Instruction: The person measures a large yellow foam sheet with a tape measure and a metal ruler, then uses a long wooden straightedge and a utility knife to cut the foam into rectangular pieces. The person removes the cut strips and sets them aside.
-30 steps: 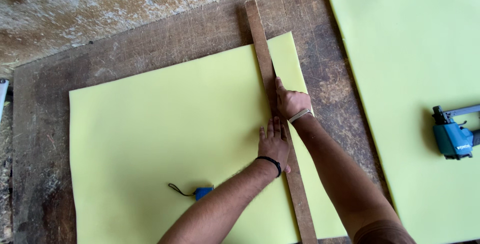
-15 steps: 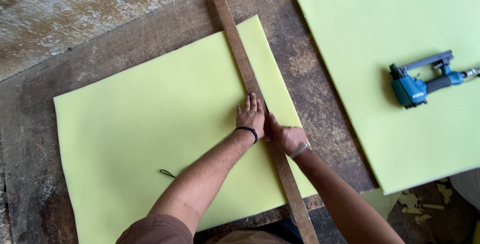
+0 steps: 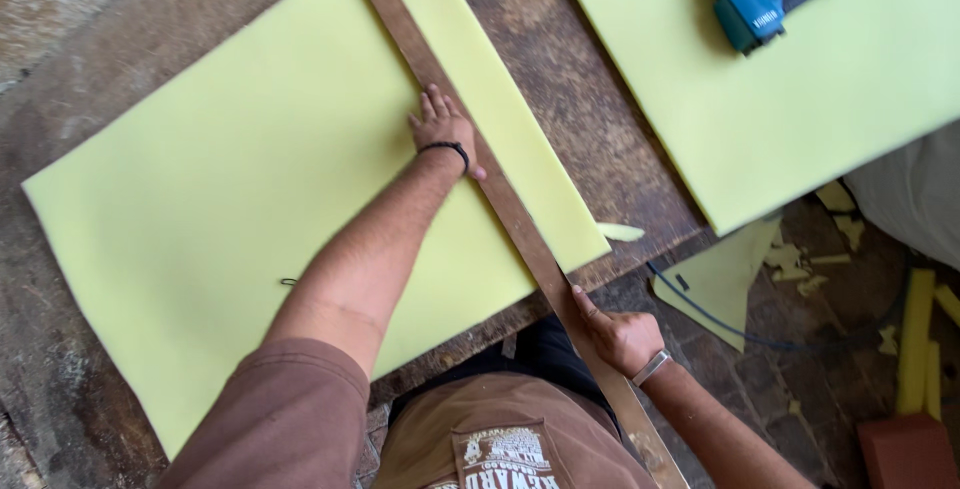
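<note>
Yellow-green foam sheet [image 3: 250, 209] lies flat on the dark wooden table [image 3: 590, 139]. Across its right part a long brown wooden straightedge [image 3: 500, 199] runs diagonally and passes over the near table edge. The left hand [image 3: 443, 132] presses flat on the foam, fingers spread, touching the straightedge. The right hand [image 3: 620, 337] has its grip closed around the lower end of the straightedge. On a second foam sheet [image 3: 800, 109], well apart, rests a blue power tool [image 3: 770, 4].
</note>
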